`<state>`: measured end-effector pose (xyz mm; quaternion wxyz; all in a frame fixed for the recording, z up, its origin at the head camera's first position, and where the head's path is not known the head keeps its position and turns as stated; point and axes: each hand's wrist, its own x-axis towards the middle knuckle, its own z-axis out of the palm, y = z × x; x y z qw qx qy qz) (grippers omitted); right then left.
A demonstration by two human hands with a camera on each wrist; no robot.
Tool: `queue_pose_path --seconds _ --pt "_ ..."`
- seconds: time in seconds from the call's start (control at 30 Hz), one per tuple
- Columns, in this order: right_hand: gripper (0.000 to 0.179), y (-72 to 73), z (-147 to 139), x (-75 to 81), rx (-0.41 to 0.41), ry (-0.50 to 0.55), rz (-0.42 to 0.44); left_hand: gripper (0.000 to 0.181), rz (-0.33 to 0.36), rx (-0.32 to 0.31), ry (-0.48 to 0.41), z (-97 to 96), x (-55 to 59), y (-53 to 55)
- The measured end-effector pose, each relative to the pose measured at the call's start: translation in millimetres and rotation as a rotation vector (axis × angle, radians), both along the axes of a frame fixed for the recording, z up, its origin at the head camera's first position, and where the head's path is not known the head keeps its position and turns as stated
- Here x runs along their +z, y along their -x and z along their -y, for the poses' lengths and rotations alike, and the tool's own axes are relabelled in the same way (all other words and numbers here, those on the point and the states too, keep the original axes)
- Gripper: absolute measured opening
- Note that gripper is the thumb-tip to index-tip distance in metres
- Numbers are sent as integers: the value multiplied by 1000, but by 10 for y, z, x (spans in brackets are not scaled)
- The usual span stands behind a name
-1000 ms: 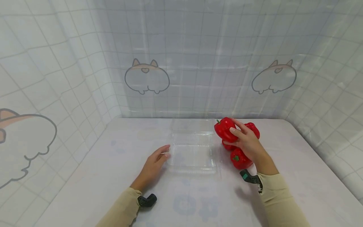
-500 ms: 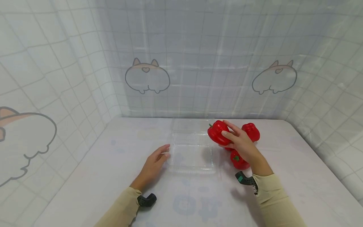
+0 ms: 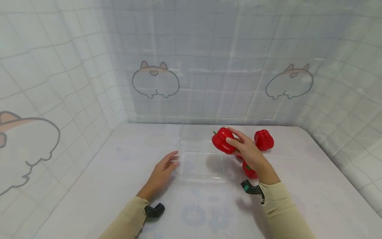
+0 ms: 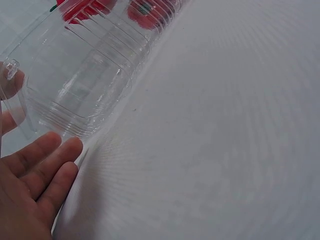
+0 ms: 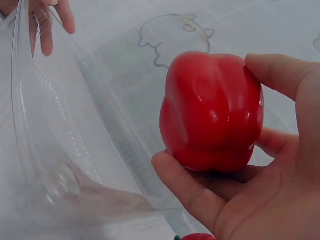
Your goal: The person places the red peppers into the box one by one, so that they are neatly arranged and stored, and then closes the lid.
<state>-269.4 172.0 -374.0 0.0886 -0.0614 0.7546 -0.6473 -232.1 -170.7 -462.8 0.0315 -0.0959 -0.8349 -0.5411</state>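
Observation:
My right hand (image 3: 249, 154) grips a red bell pepper (image 3: 222, 140) between thumb and fingers, above the right side of a clear plastic box (image 3: 201, 164). The pepper (image 5: 212, 112) fills the middle of the right wrist view, its green stem hidden there. At the box's left side, my left hand (image 3: 161, 171) holds the rim with thumb and forefinger, while its other fingers (image 4: 45, 172) extend loosely below the corner. Right of the box lie two more peppers, one behind (image 3: 264, 140) and one nearer (image 3: 250, 170). A further red patch (image 3: 239, 156) peeks out beneath the right hand.
The box's clear lid (image 3: 203, 132) stands folded back behind it. A white table (image 3: 143, 139) carries everything, with a grid-patterned curtain (image 3: 209, 83) along its back and sides. A black wrist device (image 3: 155, 210) sits at the left cuff.
My right hand has carried the pepper leftward from the other peppers to over the box's right side. The peppers left on the table show more fully. My left hand stays in place.

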Motion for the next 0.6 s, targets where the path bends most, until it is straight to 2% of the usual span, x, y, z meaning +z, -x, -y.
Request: queue_pose_path --seconds 0.4,0.6 --pt "78 18 137 6 41 -6 16 46 -18 -3 20 -19 7 12" --pt "78 25 220 3 42 -51 22 46 -4 5 21 -15 3 -3"
